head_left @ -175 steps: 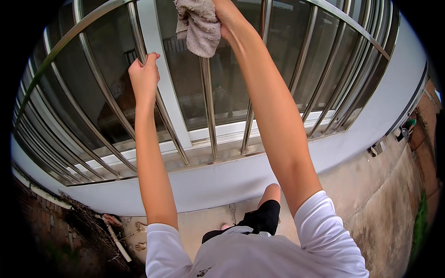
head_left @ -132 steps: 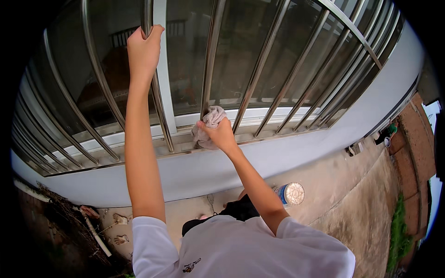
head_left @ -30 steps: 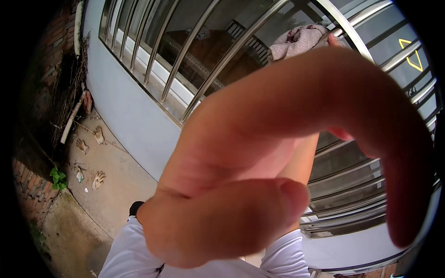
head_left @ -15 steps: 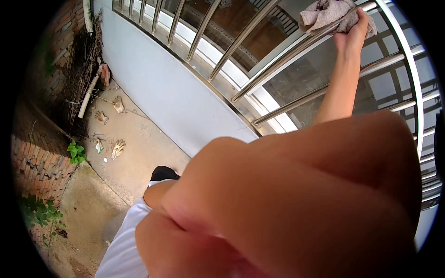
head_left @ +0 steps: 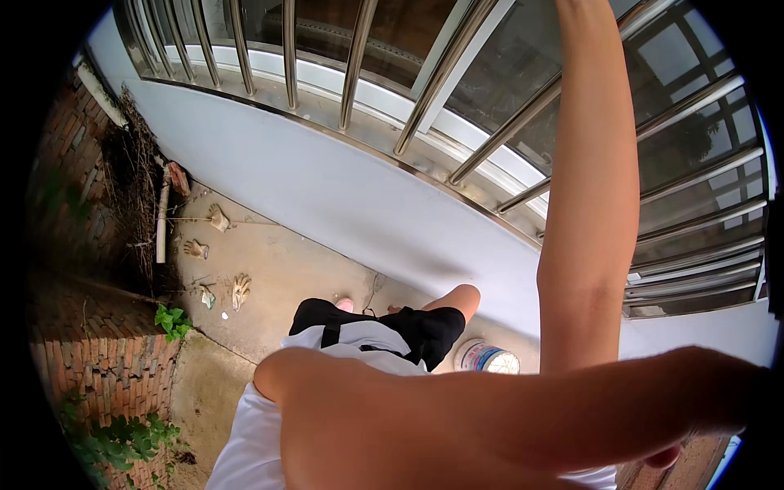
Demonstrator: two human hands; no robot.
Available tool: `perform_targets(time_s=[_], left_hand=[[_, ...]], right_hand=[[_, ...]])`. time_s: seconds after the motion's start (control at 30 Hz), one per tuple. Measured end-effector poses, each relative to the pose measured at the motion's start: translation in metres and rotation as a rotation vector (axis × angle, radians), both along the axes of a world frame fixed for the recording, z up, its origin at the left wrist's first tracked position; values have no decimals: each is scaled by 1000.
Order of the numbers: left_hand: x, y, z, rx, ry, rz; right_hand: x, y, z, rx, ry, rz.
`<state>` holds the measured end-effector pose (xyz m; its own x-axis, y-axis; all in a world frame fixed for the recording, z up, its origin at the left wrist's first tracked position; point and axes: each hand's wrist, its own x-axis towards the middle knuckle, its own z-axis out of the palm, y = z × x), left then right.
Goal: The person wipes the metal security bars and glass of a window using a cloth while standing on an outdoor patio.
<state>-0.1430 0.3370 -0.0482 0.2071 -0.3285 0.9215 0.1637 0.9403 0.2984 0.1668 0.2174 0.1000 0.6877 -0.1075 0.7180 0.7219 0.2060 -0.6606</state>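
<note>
My right arm reaches up across the window bars (head_left: 457, 77). Its hand lies beyond the top edge, so neither the fingers nor anything in them shows. Close to the camera, my left arm crosses the lower part of the view. My left hand (head_left: 706, 396) is at the lower right, dark and partly cut off. One fingertip shows below it, but the other fingers are hidden in shadow. Behind the bars is a window (head_left: 498, 73) with dark panes and a white frame. The grey-pink cloth seen earlier is out of view.
Below the bars runs a pale wall (head_left: 327, 180). A white bucket (head_left: 476, 356) with a blue band stands on the ground by its foot. Several work gloves (head_left: 241, 291) lie on the concrete at left, near a pale pipe (head_left: 162, 220), dry twigs and a brick wall (head_left: 106, 376).
The view has turned and shifted. My right hand, which held the cloth against a bar, has left the top edge. The bucket and my legs have come into sight.
</note>
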Motion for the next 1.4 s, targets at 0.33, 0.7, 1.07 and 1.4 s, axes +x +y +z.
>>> perform_targets(time_s=[0.33,0.7,1.07,1.4], left_hand=[[-13,-5,1,-77,28,-61],[-22,9,4,-104,35,-38],[-25,9,7,-99,43,13],[-23,4,8,-99,58,22]], right_hand=[[-6,-9,-7,-33,27,-61],[-15,-1,-11,-21,117,-64],[-16,5,-11,10,82,-105],[-17,3,-18,5,74,-59]])
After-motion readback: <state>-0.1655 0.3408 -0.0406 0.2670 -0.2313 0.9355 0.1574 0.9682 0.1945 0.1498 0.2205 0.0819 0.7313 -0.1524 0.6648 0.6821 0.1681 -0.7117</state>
